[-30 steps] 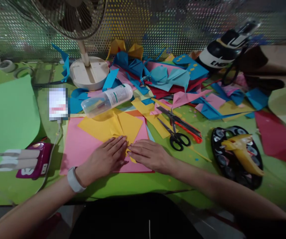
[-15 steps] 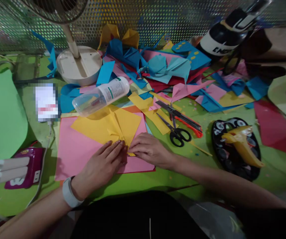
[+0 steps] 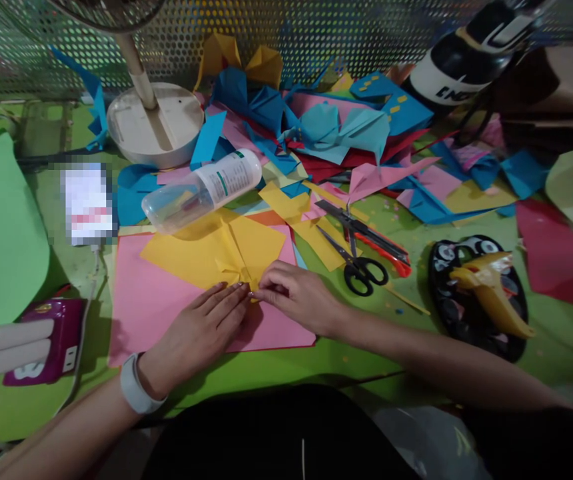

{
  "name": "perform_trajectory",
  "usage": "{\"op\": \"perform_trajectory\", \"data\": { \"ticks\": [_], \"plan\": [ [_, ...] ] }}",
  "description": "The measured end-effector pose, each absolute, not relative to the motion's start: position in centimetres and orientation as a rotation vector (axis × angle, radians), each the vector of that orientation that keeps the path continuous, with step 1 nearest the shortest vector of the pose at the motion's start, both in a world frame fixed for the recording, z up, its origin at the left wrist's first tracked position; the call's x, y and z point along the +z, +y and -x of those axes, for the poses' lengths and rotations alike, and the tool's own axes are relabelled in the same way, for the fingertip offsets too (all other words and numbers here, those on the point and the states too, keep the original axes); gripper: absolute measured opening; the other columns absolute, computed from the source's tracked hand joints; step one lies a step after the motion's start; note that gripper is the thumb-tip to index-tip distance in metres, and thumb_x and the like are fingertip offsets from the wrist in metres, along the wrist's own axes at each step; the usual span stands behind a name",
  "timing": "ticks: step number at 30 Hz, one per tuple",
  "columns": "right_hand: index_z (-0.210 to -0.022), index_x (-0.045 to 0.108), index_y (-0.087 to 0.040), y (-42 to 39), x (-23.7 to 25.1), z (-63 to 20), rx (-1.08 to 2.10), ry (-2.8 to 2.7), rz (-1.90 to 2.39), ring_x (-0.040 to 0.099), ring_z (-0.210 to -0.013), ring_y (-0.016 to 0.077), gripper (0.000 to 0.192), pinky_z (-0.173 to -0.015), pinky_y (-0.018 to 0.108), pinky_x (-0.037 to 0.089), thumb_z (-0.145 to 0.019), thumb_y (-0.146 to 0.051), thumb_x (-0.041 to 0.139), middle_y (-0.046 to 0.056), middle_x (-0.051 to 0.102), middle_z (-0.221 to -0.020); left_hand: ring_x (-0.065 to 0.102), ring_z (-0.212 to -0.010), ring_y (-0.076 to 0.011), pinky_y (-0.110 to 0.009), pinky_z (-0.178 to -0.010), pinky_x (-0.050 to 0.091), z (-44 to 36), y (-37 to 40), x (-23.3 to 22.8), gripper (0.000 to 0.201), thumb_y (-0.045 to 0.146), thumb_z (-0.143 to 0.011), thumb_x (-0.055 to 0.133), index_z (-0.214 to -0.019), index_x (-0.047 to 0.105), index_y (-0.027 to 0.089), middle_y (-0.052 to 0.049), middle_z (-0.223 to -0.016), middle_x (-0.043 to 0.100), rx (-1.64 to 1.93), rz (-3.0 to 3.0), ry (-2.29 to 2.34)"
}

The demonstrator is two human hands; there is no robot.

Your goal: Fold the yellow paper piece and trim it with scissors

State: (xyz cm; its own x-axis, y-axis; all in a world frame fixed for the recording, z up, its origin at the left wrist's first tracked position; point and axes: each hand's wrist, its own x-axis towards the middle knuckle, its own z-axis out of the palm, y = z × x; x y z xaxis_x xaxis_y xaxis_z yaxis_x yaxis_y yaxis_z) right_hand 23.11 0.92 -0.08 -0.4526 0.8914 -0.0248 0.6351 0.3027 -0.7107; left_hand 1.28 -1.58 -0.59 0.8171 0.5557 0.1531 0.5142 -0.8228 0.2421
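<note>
yellow paper (image 3: 226, 257): part-folded sheet lying on the pink sheet (image 3: 166, 300), near the tabletop's front edge. crease wants firm, even pressure with the edges kept aligned. left hand (image 3: 201, 330): fingers flat and extended, pressing the paper's near corner, gripping nothing. right hand (image 3: 294, 300): fingers curled, pinching that same corner. scissors (image 3: 354, 257): right of the paper. bottle (image 3: 201, 190): lying behind it.

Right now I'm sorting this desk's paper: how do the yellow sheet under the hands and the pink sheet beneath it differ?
The yellow sheet is creased and smaller; the pink sheet lies flat and larger. Yellow sits on top, pink underneath. Both hands' fingertips meet at yellow's near corner.
</note>
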Motion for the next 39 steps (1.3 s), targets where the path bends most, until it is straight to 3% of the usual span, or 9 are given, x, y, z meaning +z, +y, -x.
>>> {"op": "perform_trajectory", "data": {
  "ticks": [13, 23, 30, 39],
  "plan": [
    [-0.079, 0.061, -0.019, 1.3, -0.2, -22.8, 0.817, -2.234, 1.490, 0.055, -0.067, 0.0116, 0.029, -0.056, 0.024, 0.036, -0.091, -0.043, 0.051, 0.002, 0.061, -0.082, 0.051, -0.123, -0.0252, -0.043, -0.105, 0.043, -1.0, -1.5, -1.1, 0.040, 0.013, -0.089, 0.048, -0.129, 0.044, 0.011, -0.017, -0.130, 0.056, 0.439, -2.774, 0.869],
    [-0.075, 0.063, -0.019, 1.6, 0.3, -23.2, 1.020, -2.159, 1.427, 0.055, -0.068, 0.0109, 0.017, -0.060, 0.024, 0.040, -0.087, -0.031, 0.060, -0.001, 0.059, -0.078, 0.050, -0.124, -0.0249, -0.045, -0.107, 0.039, -0.9, -1.3, -0.5, 0.046, 0.011, -0.089, 0.047, -0.135, 0.042, 0.014, -0.013, -0.131, 0.056, 0.367, -2.779, 0.828],
    [-0.074, 0.063, -0.019, 1.0, 0.6, -23.2, 1.109, -2.180, 1.370, 0.055, -0.073, 0.0122, 0.016, -0.064, 0.024, 0.042, -0.086, -0.030, 0.061, 0.001, 0.059, -0.081, 0.054, -0.120, -0.0245, -0.043, -0.106, 0.041, -1.1, -1.6, -0.3, 0.028, 0.014, -0.091, 0.046, -0.117, 0.054, 0.009, -0.016, -0.127, 0.059, 0.361, -2.824, 0.836],
    [-0.071, 0.059, -0.018, 0.9, 1.0, -22.4, 1.063, -2.189, 1.525, 0.054, -0.072, 0.0126, 0.015, -0.064, 0.025, 0.041, -0.084, -0.024, 0.062, 0.001, 0.056, -0.079, 0.053, -0.121, -0.0242, -0.043, -0.105, 0.042, -1.2, -1.7, -0.5, 0.026, 0.012, -0.093, 0.040, -0.113, 0.056, 0.008, -0.015, -0.126, 0.060, 0.315, -2.884, 0.839]
  ]
}}
